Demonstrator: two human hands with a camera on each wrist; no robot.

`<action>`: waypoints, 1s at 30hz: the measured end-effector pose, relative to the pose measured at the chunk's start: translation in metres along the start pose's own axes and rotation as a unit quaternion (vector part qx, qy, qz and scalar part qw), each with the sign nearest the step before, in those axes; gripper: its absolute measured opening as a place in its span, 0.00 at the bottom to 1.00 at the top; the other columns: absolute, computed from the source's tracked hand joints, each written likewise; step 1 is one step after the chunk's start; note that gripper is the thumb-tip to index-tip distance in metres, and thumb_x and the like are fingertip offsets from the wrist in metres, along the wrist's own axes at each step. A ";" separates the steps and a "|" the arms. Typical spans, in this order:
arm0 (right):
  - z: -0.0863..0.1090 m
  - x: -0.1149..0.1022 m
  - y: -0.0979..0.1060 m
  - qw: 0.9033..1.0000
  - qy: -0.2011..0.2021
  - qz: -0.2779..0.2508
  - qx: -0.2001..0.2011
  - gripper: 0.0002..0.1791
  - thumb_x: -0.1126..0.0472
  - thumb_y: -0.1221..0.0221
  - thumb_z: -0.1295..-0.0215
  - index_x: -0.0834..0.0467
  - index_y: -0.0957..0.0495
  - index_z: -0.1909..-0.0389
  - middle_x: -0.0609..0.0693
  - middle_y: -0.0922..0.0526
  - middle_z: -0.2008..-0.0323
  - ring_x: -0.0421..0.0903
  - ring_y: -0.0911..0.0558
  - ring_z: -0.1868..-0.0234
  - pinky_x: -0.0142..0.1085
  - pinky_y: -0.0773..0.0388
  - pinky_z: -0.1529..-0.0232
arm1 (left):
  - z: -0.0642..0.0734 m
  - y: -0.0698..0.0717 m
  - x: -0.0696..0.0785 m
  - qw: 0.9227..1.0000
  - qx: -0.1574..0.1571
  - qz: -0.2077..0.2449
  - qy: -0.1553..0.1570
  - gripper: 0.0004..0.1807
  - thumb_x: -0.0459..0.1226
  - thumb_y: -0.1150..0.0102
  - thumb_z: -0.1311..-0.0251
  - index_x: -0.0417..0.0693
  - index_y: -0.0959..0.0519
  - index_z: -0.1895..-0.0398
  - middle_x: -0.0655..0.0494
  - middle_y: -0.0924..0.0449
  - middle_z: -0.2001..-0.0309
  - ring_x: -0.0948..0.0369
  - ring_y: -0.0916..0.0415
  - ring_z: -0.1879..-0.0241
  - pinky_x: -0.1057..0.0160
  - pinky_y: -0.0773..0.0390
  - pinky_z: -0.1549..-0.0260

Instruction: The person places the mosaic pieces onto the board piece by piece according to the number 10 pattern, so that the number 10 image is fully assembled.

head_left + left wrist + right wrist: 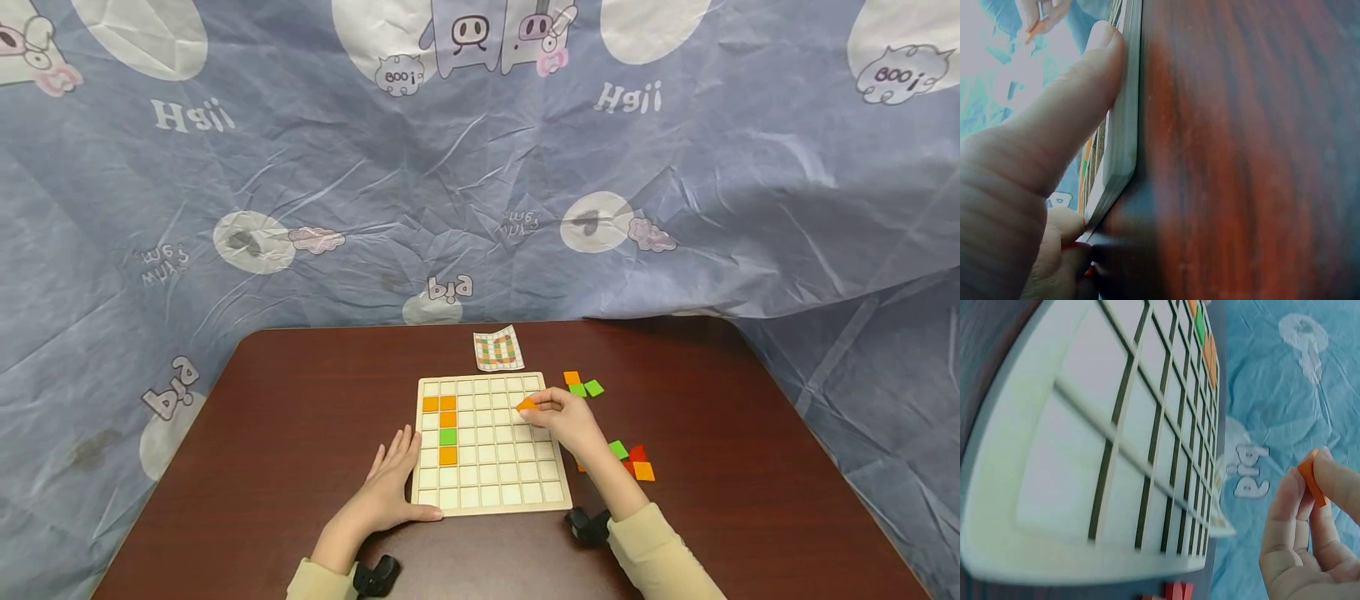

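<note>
A pale wooden grid board (498, 455) lies on the table. Several orange tiles (447, 456) and one green tile (447, 437) sit in cells of its two left columns. My left hand (386, 490) rests at the board's near left corner, fingers spread along the left edge; in the left wrist view the thumb (1079, 81) lies straight along the board's side. Over the board's right part, my right hand (572, 422) pinches an orange tile (1314, 478) between thumb and fingertips, raised above the cells.
Behind the board lies a small paper card (498, 350) with a coloured grid pattern. Right of the board, loose green tiles (594, 387) and orange tiles (643, 471) lie with red pieces (637, 453), partly behind my right forearm. A patterned blue cloth (450, 167) hangs beyond the table.
</note>
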State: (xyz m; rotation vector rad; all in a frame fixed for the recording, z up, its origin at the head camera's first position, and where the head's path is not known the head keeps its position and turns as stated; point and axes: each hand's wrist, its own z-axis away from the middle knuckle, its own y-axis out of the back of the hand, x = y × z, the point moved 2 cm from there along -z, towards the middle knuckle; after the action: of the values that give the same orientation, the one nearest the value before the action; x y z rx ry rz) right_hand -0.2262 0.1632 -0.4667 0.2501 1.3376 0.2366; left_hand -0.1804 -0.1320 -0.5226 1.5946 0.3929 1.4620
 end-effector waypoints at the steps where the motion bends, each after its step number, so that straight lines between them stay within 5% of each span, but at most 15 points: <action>1: 0.000 -0.001 -0.004 1.000 0.001 -0.006 -0.003 0.17 0.59 0.31 0.41 0.62 0.20 0.54 0.55 0.15 0.58 0.46 0.18 0.60 0.45 0.19 0.53 | 0.000 0.000 0.000 1.000 0.000 0.000 0.000 0.70 0.59 0.23 0.61 0.38 0.54 0.22 0.39 0.63 0.21 0.44 0.66 0.21 0.39 0.64 0.26; 12: 0.007 -0.001 -0.042 0.996 0.023 -0.052 -0.064 0.12 0.66 0.32 0.42 0.65 0.18 0.58 0.55 0.14 0.66 0.54 0.13 0.63 0.45 0.15 0.55 | 0.000 -0.001 -0.001 1.000 0.001 -0.001 0.002 0.70 0.59 0.23 0.61 0.38 0.54 0.22 0.39 0.62 0.21 0.44 0.66 0.21 0.38 0.64 0.26; 23: 0.019 0.000 -0.078 0.991 0.069 0.001 -0.117 0.10 0.64 0.32 0.42 0.64 0.17 0.61 0.52 0.13 0.69 0.46 0.14 0.68 0.38 0.15 0.64 | -0.001 0.000 0.000 1.000 0.003 -0.003 0.001 0.68 0.56 0.22 0.60 0.36 0.53 0.22 0.38 0.62 0.21 0.44 0.66 0.21 0.39 0.64 0.26; 30: 0.027 -0.001 -0.094 0.982 0.116 0.080 -0.125 0.05 0.65 0.32 0.42 0.62 0.16 0.66 0.50 0.14 0.72 0.40 0.17 0.72 0.29 0.21 0.71 | -0.002 -0.001 -0.001 1.000 0.003 -0.009 0.001 0.68 0.57 0.23 0.60 0.38 0.53 0.22 0.38 0.62 0.21 0.45 0.66 0.21 0.39 0.64 0.25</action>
State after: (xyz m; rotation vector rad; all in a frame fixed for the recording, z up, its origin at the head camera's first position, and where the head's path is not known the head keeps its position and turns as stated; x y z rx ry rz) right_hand -0.1980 0.0722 -0.4898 0.1197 1.5027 0.5806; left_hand -0.1822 -0.1317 -0.5239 1.5910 0.4132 1.4506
